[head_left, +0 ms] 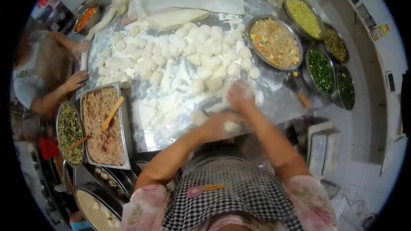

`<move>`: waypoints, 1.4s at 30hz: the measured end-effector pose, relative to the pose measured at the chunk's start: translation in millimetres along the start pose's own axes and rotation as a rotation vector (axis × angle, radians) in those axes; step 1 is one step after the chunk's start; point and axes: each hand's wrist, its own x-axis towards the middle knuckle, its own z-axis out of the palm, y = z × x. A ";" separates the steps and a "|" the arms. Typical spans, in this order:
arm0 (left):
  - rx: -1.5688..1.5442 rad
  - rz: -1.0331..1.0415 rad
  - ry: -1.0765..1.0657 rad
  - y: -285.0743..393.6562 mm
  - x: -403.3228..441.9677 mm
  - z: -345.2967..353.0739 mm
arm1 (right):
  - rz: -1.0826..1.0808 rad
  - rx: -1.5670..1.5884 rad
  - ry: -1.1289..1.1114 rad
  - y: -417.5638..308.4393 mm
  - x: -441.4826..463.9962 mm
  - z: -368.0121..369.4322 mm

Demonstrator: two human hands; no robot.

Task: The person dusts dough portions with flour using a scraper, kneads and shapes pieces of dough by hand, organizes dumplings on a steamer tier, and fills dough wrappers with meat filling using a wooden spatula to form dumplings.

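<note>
Near two dough lumps (199, 118), the left hand (217, 126) is being blurred, the right hand (240, 95) half-curled beyond; their hold cannot be told. Farther, many soft, round lumps (189, 49) are being held by the floury metal table (144, 141), near five bowls (280, 67).

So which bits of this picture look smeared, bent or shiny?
Head view: left hand and right hand smeared, probably by motion, while the dough pieces look clearer; head view: black corners, and the pale panel at far right seems bowed; head view: pale glare on bare parts of the metal table.
</note>
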 end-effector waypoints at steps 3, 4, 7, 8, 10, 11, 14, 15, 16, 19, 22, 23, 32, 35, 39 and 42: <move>0.116 0.055 0.094 14.2 26.4 10.8 | 0.173 0.156 0.020 27.3 13.4 -8.7; 0.154 0.169 0.238 -0.5 33.3 21.4 | 0.230 0.312 0.146 21.5 7.2 -21.8; 0.599 0.105 0.370 -10.4 30.0 33.4 | 0.933 1.039 0.045 16.2 -51.3 -5.2; 0.748 0.036 0.332 -25.0 26.0 46.2 | 1.237 1.328 -0.069 15.8 -60.2 4.5; 0.567 -0.100 0.292 -34.7 30.3 45.6 | 1.186 1.356 -0.118 3.3 -44.5 -13.5; 0.475 -0.173 0.263 -37.0 28.0 45.6 | 1.169 1.373 -0.144 -1.6 -39.3 -19.9; 0.120 -0.307 0.210 -21.4 37.9 3.2 | 0.331 0.573 -0.176 -6.7 -13.9 -34.4; -0.028 -0.251 0.131 -24.4 36.3 -9.4 | 0.025 0.184 -0.166 -19.4 -4.9 -45.9; -0.175 -0.195 0.055 -28.1 32.1 -23.3 | -0.210 0.195 -0.059 -34.8 0.1 -53.7; -0.360 -0.111 -0.025 -28.2 12.6 -40.5 | -0.325 0.353 0.048 -60.8 -3.1 -39.9; -0.267 -0.068 0.214 -18.2 -10.4 -19.4 | -0.236 0.366 0.047 -52.9 -2.3 -6.4; -0.216 -0.176 0.132 -11.6 -14.0 -25.4 | -0.185 0.366 0.022 -46.4 0.1 1.7; 0.492 -0.080 0.279 -11.9 -7.3 -8.5 | 0.522 1.103 -0.095 -22.3 -14.4 13.4; 0.573 -0.120 0.393 -34.0 -13.7 0.2 | 0.708 1.293 -0.292 -33.9 -12.9 9.6; 0.109 -0.373 0.324 -18.4 -11.9 -26.3 | 0.453 0.897 -0.418 -51.3 15.6 -12.9; -0.363 -0.320 0.148 -31.5 -17.3 -52.4 | -0.401 0.365 -0.058 -74.6 25.4 -29.1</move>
